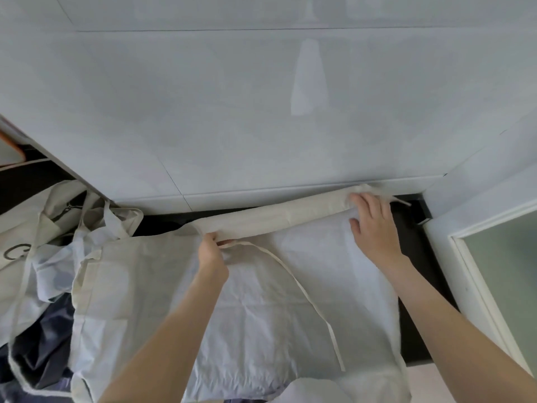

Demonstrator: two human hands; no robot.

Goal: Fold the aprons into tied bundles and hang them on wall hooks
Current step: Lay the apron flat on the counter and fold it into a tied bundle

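A cream apron [279,215] is folded into a long narrow band along the far edge of the dark counter [412,242], close to the wall. My left hand [212,254] pinches the band's left end. My right hand [372,225] lies flat with spread fingers on the band's right end. One cream tie strap [305,289] trails from the left hand down toward me; a short strap [402,201] sticks out past the right end. A white apron [276,315] lies spread flat beneath. No wall hooks are in view.
A heap of more aprons [43,257], cream, white and dark blue, is piled at the left. Grey wall tiles [232,112] rise straight behind the counter. A white door frame with frosted glass [499,271] stands at the right.
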